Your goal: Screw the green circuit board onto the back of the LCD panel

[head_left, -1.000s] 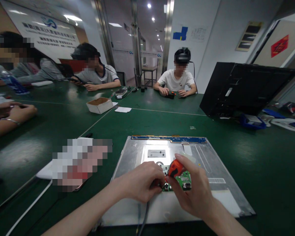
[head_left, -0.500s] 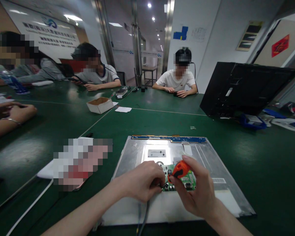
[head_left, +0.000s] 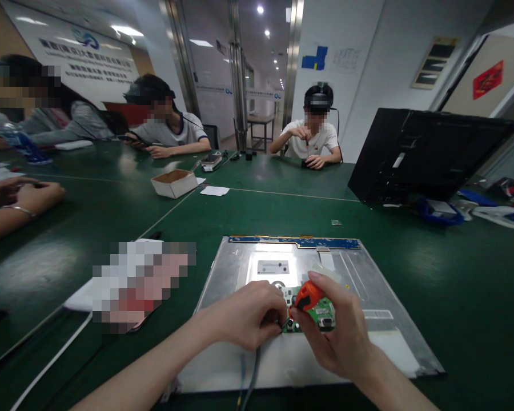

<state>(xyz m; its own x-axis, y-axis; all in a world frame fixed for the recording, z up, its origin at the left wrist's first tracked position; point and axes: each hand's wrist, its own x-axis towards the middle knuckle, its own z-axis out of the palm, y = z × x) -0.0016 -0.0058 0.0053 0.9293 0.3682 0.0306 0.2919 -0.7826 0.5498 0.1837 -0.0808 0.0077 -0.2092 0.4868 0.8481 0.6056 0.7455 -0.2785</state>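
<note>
A green circuit board (head_left: 326, 323) lies on the silver back of a display panel (head_left: 394, 348), directly before me. My right hand (head_left: 342, 322) grips a screwdriver (head_left: 309, 295) by its orange and black handle, tilted down to the left. The tip is hidden near the fingers of my left hand (head_left: 257, 314). Those fingers are pinched together at the board's left edge; what they hold is out of sight. From beneath that hand a grey cable (head_left: 253, 374) runs toward the near edge of the panel.
A pink and white item (head_left: 154, 279), blurred, lies left of the panel. Beyond are an open cardboard box (head_left: 175, 184) and a paper slip (head_left: 215, 190). A black monitor (head_left: 420, 154) stands at right. Several people sit around the green table (head_left: 274, 208).
My right hand and the screwdriver have shifted slightly left, closer to my left hand, which stays put. The person opposite has raised one hand, holding a thin tool upright.
</note>
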